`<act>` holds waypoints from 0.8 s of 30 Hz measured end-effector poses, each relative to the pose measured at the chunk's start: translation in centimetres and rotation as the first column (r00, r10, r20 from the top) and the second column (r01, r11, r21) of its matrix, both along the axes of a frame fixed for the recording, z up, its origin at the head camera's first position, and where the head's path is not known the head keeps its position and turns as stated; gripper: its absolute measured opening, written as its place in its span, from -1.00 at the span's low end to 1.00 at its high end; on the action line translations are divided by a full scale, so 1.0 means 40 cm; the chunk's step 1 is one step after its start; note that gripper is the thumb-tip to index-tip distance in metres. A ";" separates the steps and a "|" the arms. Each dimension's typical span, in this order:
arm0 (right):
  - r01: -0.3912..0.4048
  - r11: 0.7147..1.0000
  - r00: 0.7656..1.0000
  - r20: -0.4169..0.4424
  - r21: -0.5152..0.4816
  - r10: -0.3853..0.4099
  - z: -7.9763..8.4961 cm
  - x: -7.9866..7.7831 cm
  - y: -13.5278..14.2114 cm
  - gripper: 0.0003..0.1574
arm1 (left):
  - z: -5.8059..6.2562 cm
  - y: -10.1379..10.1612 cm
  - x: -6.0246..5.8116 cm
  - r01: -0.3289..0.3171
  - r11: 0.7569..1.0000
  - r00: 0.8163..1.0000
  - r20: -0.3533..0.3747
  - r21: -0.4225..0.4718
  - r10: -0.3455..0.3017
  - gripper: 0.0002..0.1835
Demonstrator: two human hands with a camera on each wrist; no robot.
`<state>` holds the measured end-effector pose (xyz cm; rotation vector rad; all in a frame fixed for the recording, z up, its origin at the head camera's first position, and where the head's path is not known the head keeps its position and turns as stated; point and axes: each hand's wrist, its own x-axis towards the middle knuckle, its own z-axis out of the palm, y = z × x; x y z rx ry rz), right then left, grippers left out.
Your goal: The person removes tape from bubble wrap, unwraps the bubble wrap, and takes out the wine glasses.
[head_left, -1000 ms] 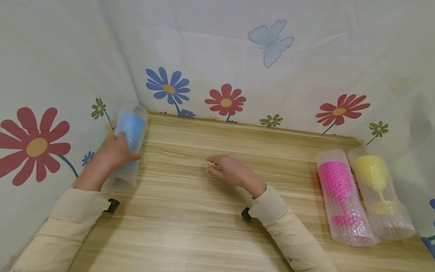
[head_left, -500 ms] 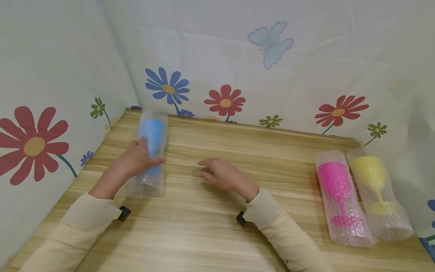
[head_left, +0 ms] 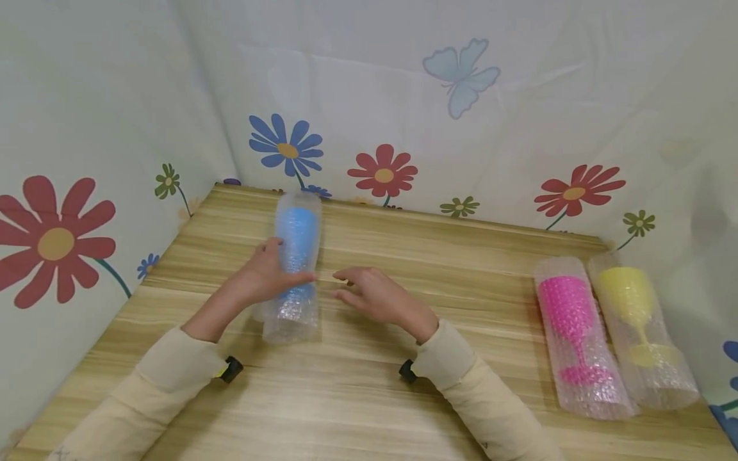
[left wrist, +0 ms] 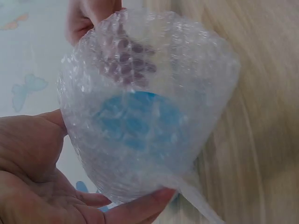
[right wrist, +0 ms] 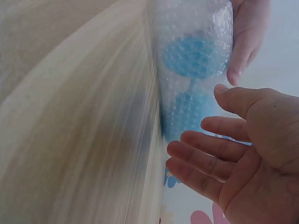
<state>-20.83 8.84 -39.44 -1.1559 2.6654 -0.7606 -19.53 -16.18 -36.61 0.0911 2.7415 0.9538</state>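
Note:
A blue goblet (head_left: 298, 232) in clear bubble wrap (head_left: 293, 325) lies on the wooden table, left of the middle. My left hand (head_left: 261, 276) grips it from its left side, thumb laid across the wrap. In the left wrist view the blue round foot (left wrist: 140, 119) shows through the open end of the wrap (left wrist: 210, 79), with fingers bent along the outside. My right hand (head_left: 387, 296) holds nothing and hovers to the right of the goblet. The right wrist view shows this hand (right wrist: 252, 154) with palm and spread fingers facing the wrapped goblet (right wrist: 189, 58).
Over at the right of the table (head_left: 357, 397), a pink goblet (head_left: 567, 301) and a yellow goblet (head_left: 630, 291) lie side by side, each in bubble wrap. White cloth walls (head_left: 357, 89) printed with flowers stand behind and at both sides.
My left hand has brought the wrapped blue goblet from the left edge of the table rightward. My right hand has shifted slightly left. The pink and yellow goblets stay put.

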 end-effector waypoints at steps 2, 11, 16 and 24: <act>-0.003 1.000 1.000 0.006 -0.006 0.003 0.001 0.000 0.001 -0.45 | -0.008 0.005 0.000 -0.013 0.999 1.000 0.009 0.049 0.013 0.24; 0.029 0.999 0.997 0.067 -0.024 -0.028 0.002 0.003 0.011 -0.45 | -0.050 0.044 -0.004 -0.010 0.976 1.000 0.025 0.216 0.004 0.25; 0.040 0.998 0.994 0.105 -0.056 -0.034 0.005 0.006 0.026 -0.46 | -0.058 0.055 -0.004 0.004 0.962 0.999 0.049 0.273 -0.018 0.21; 0.014 0.995 0.992 0.129 -0.100 -0.001 0.015 0.006 0.044 -0.48 | -0.057 0.072 -0.003 -0.009 0.925 0.990 0.133 0.380 -0.045 0.10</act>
